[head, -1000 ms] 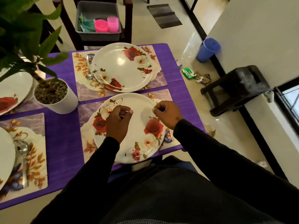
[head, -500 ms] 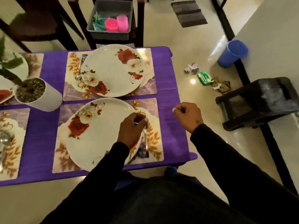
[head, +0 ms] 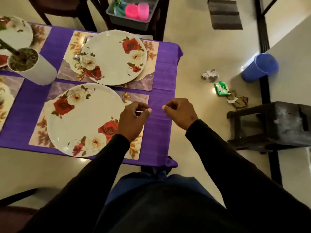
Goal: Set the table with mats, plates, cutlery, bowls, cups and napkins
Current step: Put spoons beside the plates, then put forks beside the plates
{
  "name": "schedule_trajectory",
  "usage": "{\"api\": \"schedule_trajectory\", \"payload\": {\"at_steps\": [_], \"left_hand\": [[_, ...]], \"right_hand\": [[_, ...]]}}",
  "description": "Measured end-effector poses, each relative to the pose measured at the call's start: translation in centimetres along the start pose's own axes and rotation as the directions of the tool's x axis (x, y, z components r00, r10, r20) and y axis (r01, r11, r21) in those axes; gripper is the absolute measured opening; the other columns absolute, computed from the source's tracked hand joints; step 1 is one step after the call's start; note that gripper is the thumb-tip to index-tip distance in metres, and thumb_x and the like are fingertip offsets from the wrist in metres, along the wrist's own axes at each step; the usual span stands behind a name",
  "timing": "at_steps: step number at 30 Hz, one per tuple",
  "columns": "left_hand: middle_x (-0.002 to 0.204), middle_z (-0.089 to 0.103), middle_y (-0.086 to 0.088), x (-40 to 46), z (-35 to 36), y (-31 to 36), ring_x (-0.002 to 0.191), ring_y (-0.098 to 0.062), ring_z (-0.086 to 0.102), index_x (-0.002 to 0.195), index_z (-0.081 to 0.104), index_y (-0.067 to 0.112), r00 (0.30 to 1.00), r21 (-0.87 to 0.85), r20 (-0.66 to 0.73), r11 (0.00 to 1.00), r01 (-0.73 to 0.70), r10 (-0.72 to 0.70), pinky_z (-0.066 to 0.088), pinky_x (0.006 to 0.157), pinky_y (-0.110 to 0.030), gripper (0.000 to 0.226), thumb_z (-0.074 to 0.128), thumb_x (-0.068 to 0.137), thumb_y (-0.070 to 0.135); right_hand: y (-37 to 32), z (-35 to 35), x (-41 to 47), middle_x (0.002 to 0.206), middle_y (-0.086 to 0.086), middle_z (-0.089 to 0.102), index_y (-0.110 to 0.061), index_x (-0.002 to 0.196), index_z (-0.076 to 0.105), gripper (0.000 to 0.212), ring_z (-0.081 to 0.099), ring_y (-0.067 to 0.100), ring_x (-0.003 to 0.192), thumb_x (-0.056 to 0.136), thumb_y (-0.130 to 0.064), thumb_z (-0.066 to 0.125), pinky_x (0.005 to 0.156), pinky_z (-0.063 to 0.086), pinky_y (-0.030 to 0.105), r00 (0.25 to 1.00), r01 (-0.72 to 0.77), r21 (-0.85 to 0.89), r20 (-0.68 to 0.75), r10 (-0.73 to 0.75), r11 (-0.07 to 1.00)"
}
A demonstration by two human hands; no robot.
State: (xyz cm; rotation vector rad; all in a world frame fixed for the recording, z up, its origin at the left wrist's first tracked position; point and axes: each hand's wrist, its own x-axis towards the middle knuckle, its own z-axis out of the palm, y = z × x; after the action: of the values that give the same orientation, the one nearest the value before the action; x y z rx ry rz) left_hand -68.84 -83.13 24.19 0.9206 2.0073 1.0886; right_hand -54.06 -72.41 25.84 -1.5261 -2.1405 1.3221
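My left hand (head: pixel 132 121) hovers over the right strip of the near floral mat (head: pixel 134 152), beside the near rose-patterned plate (head: pixel 80 118). Its fingers are curled, and thumb and forefinger pinch a thin pale sliver that looks like a spoon handle; the rest is hidden under the hand. My right hand (head: pixel 180 113) hangs over the bare purple tablecloth (head: pixel 161 132) with curled fingers and nothing in them. A second plate (head: pixel 114 56) lies on the far mat (head: pixel 148 81), with a spoon (head: pixel 82 47) partly under its left rim.
A white plant pot (head: pixel 33 68) stands at left, with more mats and plates beyond it. A grey tub (head: pixel 133 22) holding pink cups (head: pixel 137 10) sits on a chair behind the table. A dark stool (head: pixel 276 125), a blue bin (head: pixel 259 68) and litter occupy the floor at right.
My left hand moved from the plate's middle to its right edge over the mat. My right hand swung off the plate out over the tablecloth. The view shifted right.
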Motion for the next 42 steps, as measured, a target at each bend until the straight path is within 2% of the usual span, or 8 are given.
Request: {"api": "schedule_trajectory", "payload": {"at_steps": [3, 6, 11, 17, 22, 28, 34, 42], "left_hand": [[0.094, 0.069, 0.006, 0.8, 2.2, 0.4, 0.089, -0.006, 0.064, 0.103, 0.068, 0.016, 0.997, -0.074, 0.071, 0.997, 0.016, -0.01, 0.046, 0.071, -0.013, 0.014, 0.068, 0.094, 0.026], [0.093, 0.07, 0.008, 0.7, 4.5, 1.2, 0.088, -0.004, 0.064, 0.103, 0.069, 0.016, 0.995, -0.092, 0.104, 0.996, 0.014, -0.004, 0.048, 0.071, -0.013, 0.016, 0.068, 0.094, 0.029], [0.092, 0.073, 0.004, 1.0, 9.9, 3.5, 0.087, -0.011, 0.068, 0.097, 0.072, 0.015, 0.999, -0.185, 0.025, 0.982, 0.047, -0.043, 0.055, 0.078, -0.028, 0.012, 0.07, 0.092, 0.026], [0.084, 0.071, 0.006, 6.6, 18.9, 8.7, 0.081, -0.014, 0.067, 0.092, 0.071, 0.017, 0.995, -0.22, -0.028, 0.971, 0.089, -0.098, 0.055, 0.077, -0.033, 0.006, 0.072, 0.09, 0.023], [0.085, 0.069, 0.007, 10.5, 25.0, 12.9, 0.083, -0.012, 0.065, 0.093, 0.069, 0.021, 0.994, -0.2, -0.006, 0.974, 0.104, -0.107, 0.054, 0.079, -0.028, 0.002, 0.07, 0.092, 0.023], [0.091, 0.067, 0.007, 14.1, 28.4, 17.6, 0.089, -0.011, 0.064, 0.106, 0.068, 0.019, 0.989, -0.164, -0.037, 0.977, 0.135, -0.143, 0.05, 0.076, -0.021, 0.016, 0.065, 0.095, 0.03], [0.094, 0.068, 0.007, 22.2, 28.6, 18.2, 0.09, -0.01, 0.065, 0.104, 0.068, 0.02, 0.982, -0.163, -0.065, 0.973, 0.165, -0.177, 0.047, 0.072, -0.02, 0.014, 0.065, 0.095, 0.03], [0.084, 0.069, 0.006, 39.7, 27.8, 18.5, 0.083, -0.013, 0.066, 0.092, 0.068, 0.024, 0.944, -0.312, -0.153, 0.92, 0.236, -0.294, 0.048, 0.068, -0.021, 0.003, 0.068, 0.093, 0.021]], "right_hand": [[0.8, -1.5, -0.8, 0.077, 0.0, 0.068, -0.015, 0.085, 0.069, 0.014, 0.063, 0.014, 0.068, 0.093, -0.026, 0.067, 0.066, 0.05, 0.024, 1.0, 0.02, 0.005, -0.005, -0.02, 1.0], [2.5, -3.6, -0.7, 0.075, -0.001, 0.069, -0.018, 0.082, 0.07, 0.013, 0.066, 0.018, 0.071, 0.09, -0.027, 0.068, 0.071, 0.056, 0.032, 1.0, -0.005, -0.013, 0.001, 0.005, 1.0], [5.4, -9.1, 3.0, 0.073, 0.0, 0.071, -0.016, 0.076, 0.071, 0.02, 0.069, 0.024, 0.072, 0.087, -0.032, 0.069, 0.073, 0.059, 0.043, 0.991, -0.088, 0.036, -0.098, 0.091, 0.995], [9.5, -17.7, 9.7, 0.07, 0.002, 0.071, -0.019, 0.074, 0.068, 0.018, 0.067, 0.02, 0.062, 0.087, -0.031, 0.07, 0.058, 0.048, 0.029, 0.999, -0.052, 0.079, 0.001, 0.052, 0.996], [12.9, -26.0, 15.0, 0.073, 0.003, 0.072, -0.015, 0.08, 0.07, 0.015, 0.064, 0.016, 0.059, 0.09, -0.026, 0.068, 0.058, 0.046, 0.027, 0.996, -0.04, 0.08, 0.077, 0.034, 0.996], [11.7, -28.8, 20.8, 0.073, 0.004, 0.072, -0.016, 0.081, 0.069, 0.013, 0.064, 0.014, 0.057, 0.092, -0.023, 0.066, 0.054, 0.046, 0.023, 0.989, 0.055, 0.14, 0.129, -0.074, 0.989], [11.0, -28.4, 28.0, 0.073, -0.004, 0.07, -0.027, 0.075, 0.068, 0.009, 0.068, 0.019, 0.07, 0.081, -0.033, 0.065, 0.068, 0.056, 0.037, 0.979, 0.09, 0.097, 0.174, -0.106, 0.991], [6.0, -31.2, 46.0, 0.079, -0.003, 0.069, -0.016, 0.088, 0.073, 0.014, 0.068, 0.02, 0.077, 0.086, -0.029, 0.072, 0.08, 0.057, 0.043, 0.95, 0.183, -0.114, 0.277, -0.146, 0.976]]}}
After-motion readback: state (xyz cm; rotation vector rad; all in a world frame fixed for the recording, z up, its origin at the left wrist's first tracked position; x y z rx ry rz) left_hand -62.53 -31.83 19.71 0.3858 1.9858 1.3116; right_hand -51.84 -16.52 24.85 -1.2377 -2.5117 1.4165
